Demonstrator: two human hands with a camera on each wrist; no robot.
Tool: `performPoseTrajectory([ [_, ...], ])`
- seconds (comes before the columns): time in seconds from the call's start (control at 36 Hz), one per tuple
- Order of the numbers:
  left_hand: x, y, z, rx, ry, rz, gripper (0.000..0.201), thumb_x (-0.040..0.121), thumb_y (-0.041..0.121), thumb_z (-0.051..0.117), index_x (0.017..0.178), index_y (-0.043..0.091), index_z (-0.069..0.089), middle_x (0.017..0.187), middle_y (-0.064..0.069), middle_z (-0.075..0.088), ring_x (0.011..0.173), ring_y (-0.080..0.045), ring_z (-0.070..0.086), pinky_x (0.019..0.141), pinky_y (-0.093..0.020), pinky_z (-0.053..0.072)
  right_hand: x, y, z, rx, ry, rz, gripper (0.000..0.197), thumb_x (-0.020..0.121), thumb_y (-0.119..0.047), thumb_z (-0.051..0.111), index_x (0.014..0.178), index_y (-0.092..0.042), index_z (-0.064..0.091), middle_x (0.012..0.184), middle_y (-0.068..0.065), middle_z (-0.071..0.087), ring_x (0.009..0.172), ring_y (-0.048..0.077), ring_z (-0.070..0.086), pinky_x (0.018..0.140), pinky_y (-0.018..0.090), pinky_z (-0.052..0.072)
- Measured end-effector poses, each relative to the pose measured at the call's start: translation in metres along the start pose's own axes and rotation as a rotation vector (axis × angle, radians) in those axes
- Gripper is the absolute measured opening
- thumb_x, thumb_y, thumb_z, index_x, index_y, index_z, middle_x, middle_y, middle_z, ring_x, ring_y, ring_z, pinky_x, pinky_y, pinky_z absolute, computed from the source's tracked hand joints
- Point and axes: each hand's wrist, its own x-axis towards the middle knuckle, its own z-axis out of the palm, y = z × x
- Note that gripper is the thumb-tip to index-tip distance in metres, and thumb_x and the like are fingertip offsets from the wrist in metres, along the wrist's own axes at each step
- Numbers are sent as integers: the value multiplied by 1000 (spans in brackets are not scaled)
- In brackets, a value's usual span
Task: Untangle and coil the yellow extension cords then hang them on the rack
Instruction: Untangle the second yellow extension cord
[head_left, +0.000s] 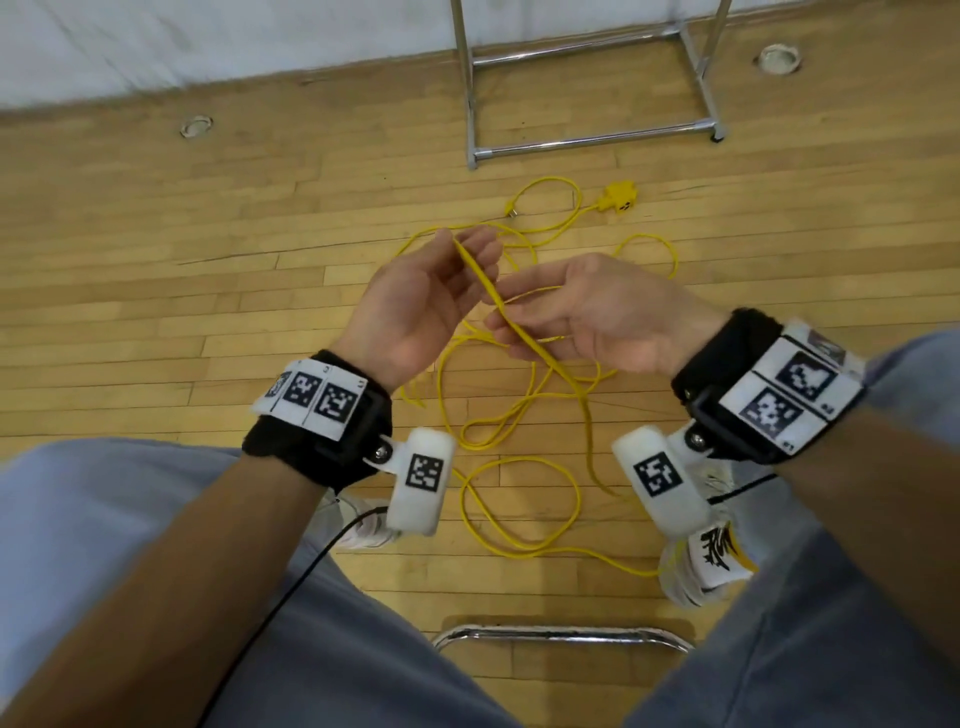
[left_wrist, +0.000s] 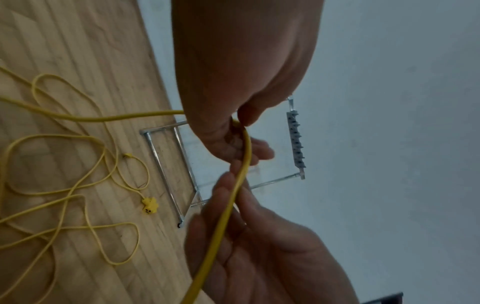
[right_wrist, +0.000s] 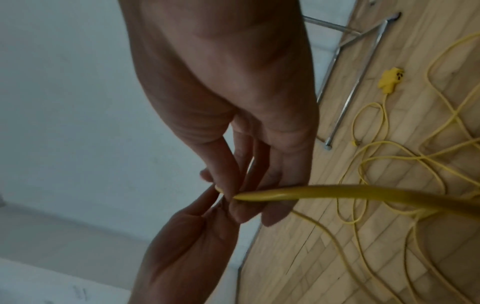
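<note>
We hold one run of the cord (head_left: 519, 332) up between both hands, above the wood floor (head_left: 156, 291). Our left hand (head_left: 415, 306) pinches the far, upper end of that run between thumb and curled fingers; the left wrist view shows the cord bending over the thumb there. Our right hand (head_left: 597, 317) lies just right of it, fingers loosely curled, with the cord crossing the fingers (head_left: 514, 325); the right wrist view shows thumb and fingertips closed on it, so we take it as a light pinch.

The rest of the cord lies on the floor in loose, crossing loops, between our shoes and the rack (head_left: 592, 140) at the far side. Its socket block (head_left: 621, 196) rests far right of the loops, near the rack's foot, and a small plug (head_left: 511, 212) lies just left of it. We cannot tell from here whether this is one cord or several.

We judge the untangling barely begun; nothing is coiled, nothing hung.

The risks are plain. If we pull the held run hard, the crossing loops below may draw tight into a knot instead of falling open. A loop near our right shoe (head_left: 717, 561) could snag on the foot. The light right-hand pinch may let the cord slip. Dragging could also catch the socket block on the rack's foot.
</note>
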Motion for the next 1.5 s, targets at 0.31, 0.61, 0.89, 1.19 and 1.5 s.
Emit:
performPoseTrajectory([
  [0.31, -21, -15, 13, 562, -320, 107, 22, 109, 12, 41, 100, 5, 59, 70, -1, 48, 59, -13, 44, 62, -25, 44, 8, -14, -9, 453, 173, 1, 28, 104, -21, 50, 115, 0, 64, 97, 12, 73, 74, 21, 73, 65, 30, 62],
  [0.61, -33, -36, 14, 950, -386, -63, 25, 108, 14, 48, 117, 4, 69, 89, -10, 72, 72, -16, 64, 73, -28, 52, 8, -11, -20, 411, 239, -61, 15, 105, -11, 54, 105, -1, 66, 85, 5, 75, 74, 12, 72, 66, 22, 59],
  [0.89, -16, -7, 15, 58, -108, -53, 44, 73, -6, 53, 117, -1, 54, 99, -10, 65, 81, -20, 62, 77, -30, 54, -5, -4, -6, -15, -19, -111, 20, 99, -9, 63, 117, -7, 71, 90, 4, 73, 77, 13, 71, 69, 26, 57],
  [1.19, -6, -2, 12, -26, 122, 89, 25, 110, 17, 36, 110, 5, 58, 62, 6, 36, 48, -6, 27, 43, -18, 26, 0, 7, 3, -113, -35, 86, 17, 98, -7, 64, 113, -6, 71, 100, 12, 74, 90, 22, 72, 78, 37, 61],
  [1.5, -31, -31, 25, 727, -260, 61, 41, 111, 27, 38, 90, 5, 65, 56, 0, 36, 46, -12, 25, 46, -23, 17, 5, -10, -20, 345, 203, 35, 36, 107, -29, 43, 97, -6, 69, 92, 6, 73, 73, 18, 70, 64, 29, 57],
])
